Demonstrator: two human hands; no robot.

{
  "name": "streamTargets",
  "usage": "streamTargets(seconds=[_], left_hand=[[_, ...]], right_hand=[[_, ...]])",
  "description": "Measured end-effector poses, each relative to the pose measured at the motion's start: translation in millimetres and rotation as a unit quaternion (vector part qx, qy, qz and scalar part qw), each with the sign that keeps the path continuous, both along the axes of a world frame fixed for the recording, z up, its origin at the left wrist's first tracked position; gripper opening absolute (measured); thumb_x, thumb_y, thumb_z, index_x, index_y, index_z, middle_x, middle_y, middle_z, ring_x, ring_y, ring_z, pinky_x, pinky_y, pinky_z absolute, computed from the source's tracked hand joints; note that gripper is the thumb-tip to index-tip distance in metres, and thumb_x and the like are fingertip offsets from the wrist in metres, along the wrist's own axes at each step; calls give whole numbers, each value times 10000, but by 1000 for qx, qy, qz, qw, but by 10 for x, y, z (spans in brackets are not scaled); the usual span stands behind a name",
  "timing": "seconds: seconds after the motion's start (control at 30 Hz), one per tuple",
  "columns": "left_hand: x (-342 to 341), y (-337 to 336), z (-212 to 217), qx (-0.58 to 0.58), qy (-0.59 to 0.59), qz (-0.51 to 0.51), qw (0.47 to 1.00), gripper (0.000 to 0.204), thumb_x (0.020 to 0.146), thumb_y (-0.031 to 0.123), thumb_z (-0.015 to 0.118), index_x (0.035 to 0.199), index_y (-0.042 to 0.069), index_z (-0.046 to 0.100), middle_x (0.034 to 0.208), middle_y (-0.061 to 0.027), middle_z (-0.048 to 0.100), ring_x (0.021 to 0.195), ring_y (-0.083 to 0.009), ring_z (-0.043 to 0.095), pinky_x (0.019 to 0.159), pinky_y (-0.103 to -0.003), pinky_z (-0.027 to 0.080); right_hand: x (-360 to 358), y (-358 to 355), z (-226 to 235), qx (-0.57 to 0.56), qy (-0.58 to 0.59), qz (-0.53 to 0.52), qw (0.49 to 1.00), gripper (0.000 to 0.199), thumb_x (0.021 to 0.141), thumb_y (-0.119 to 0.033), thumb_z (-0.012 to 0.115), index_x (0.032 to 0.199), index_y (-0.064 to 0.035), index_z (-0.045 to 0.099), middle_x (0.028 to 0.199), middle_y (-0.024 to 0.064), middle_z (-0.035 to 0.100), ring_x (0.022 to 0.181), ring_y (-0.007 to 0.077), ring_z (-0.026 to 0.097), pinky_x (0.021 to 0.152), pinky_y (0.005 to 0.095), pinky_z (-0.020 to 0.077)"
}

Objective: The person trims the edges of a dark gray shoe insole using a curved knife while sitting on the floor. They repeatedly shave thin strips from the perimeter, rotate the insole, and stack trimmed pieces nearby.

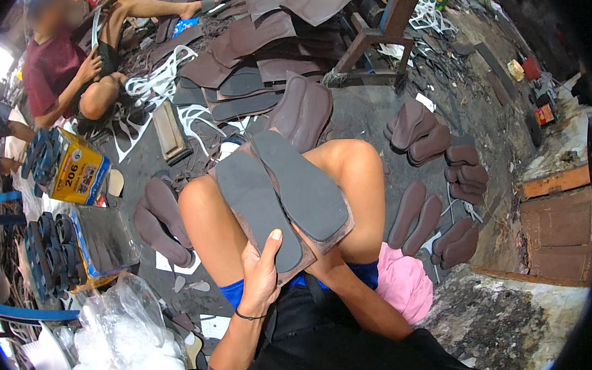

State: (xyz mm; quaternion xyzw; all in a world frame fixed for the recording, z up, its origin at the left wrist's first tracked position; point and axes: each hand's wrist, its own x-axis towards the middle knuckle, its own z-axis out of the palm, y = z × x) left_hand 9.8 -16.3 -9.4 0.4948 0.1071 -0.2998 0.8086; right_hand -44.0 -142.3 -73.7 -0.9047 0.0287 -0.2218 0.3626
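Two grey shoe soles point(301, 184) lie side by side over my lap, each on a brown sheet point(305, 261) whose edges stick out past the sole's outline. My left hand point(259, 266) grips the near end of the left one, thumb pressed on top and the other fingers mostly underneath. Beneath the near end of the right one is my right hand point(325, 260), holding it from below with its fingers largely hidden. Just beyond my knees rests a brown molded sheet point(302, 108) with sole shapes in it.
Brown soles point(415, 217) lie in pairs and small stacks on the floor at right, with another pair point(162, 220) at left. Brown sheets point(256, 35) are piled ahead beside a metal stand point(375, 36). Another person point(57, 71) sits at far left. Plastic bags point(124, 344) fill the lower left.
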Motion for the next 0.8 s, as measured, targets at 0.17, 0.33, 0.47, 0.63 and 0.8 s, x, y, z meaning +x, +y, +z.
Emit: streamTargets(seconds=[0.17,0.33,0.47,0.63,0.8], left_hand=[[-3,48,-59,17,-7,-3,1000,396,977,199,615,1299,-16,531,1206,-68,626,1068,-153,598,956,-313,471],[-8,111,-77,14,-9,-4,1000,392,977,151,619,1309,-34,523,1214,-76,619,1092,-152,585,972,-309,460],[-25,218,-128,48,-12,-15,999,390,969,154,626,1299,-29,527,1202,-68,619,1077,-144,585,961,-302,460],[-30,272,-151,28,-16,-5,999,343,979,167,607,1269,-5,542,1135,-52,635,996,-116,602,893,-275,483],[44,368,-107,48,-6,34,998,305,954,305,626,1095,41,572,871,-57,649,709,-124,637,614,-248,523]], right_hand=[[68,-103,-361,17,-52,29,998,388,880,-134,684,1249,-29,629,1220,166,629,1125,318,594,953,438,468],[211,-112,-445,45,-78,5,996,341,918,-149,636,1234,-20,618,1219,168,624,1117,327,587,939,434,463],[431,-117,-441,21,-118,-8,993,304,916,-114,642,1195,5,617,1144,183,645,1031,323,622,860,417,493],[943,-65,-360,195,-4,14,981,292,931,-102,615,1194,22,585,1092,209,645,973,343,633,811,426,497],[1347,179,-55,344,58,52,936,288,951,-94,583,1202,41,541,1024,243,643,902,370,644,753,440,499]])
